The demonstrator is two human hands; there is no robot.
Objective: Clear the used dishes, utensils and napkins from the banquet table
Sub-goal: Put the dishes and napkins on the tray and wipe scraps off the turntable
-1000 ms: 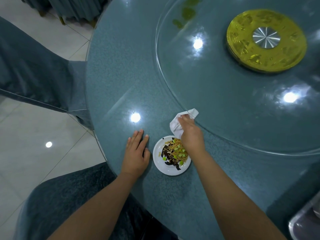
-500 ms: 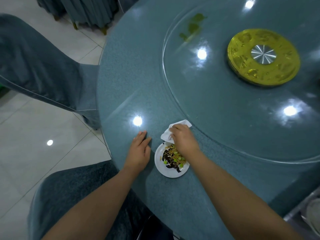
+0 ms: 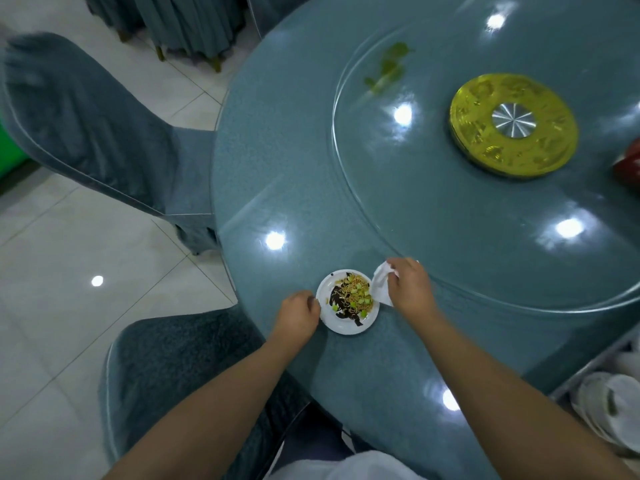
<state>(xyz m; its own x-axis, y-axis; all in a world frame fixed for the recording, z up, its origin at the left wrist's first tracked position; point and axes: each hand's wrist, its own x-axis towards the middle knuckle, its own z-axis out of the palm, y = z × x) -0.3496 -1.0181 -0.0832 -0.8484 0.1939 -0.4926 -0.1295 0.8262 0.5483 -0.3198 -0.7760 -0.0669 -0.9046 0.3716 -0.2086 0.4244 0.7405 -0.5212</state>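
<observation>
A small white plate (image 3: 348, 325) with noodle scraps, green bits and dark sauce sits near the front edge of the round blue table (image 3: 294, 188). My left hand (image 3: 300, 315) is curled at the plate's left rim and pinches it. My right hand (image 3: 410, 287) grips a crumpled white napkin (image 3: 381, 284) just right of the plate, by the edge of the glass turntable (image 3: 485, 209).
A gold disc (image 3: 514, 124) marks the turntable's centre, green scraps (image 3: 389, 67) lie at its far left, and a red thing (image 3: 628, 164) shows at the right edge. Blue-covered chairs (image 3: 90, 126) stand left and in front. A bin of stacked white dishes (image 3: 609, 407) is at lower right.
My left hand went from lying flat on the table to curling on the plate's left rim. My right hand drew the napkin back off the turntable edge to beside the plate.
</observation>
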